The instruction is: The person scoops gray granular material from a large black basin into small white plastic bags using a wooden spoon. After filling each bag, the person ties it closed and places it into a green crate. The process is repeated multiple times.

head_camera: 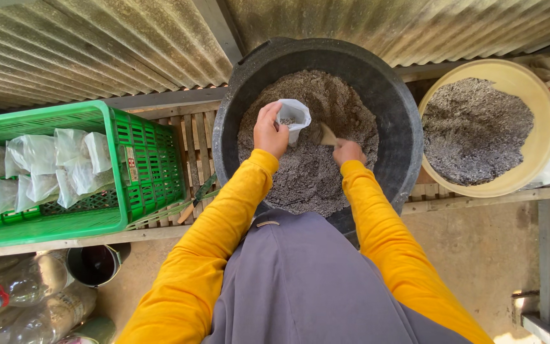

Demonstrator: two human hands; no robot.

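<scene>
A big black tub (389,95) holds grey soil mix (313,172). My left hand (268,132) grips a small clear plastic bag (293,114) by its rim, held open and upright over the mix, with a little grey soil inside. My right hand (349,151) is closed on a wooden-handled scoop (326,135) whose tip points toward the bag's mouth. Both sleeves are yellow.
A green plastic crate (148,165) with several filled clear bags (46,169) stands left on the wooden slat bench (195,134). A yellow basin (529,83) of darker grey mix sits right. Plastic bottles (27,299) and a dark pot (93,264) lie below left. Corrugated sheet behind.
</scene>
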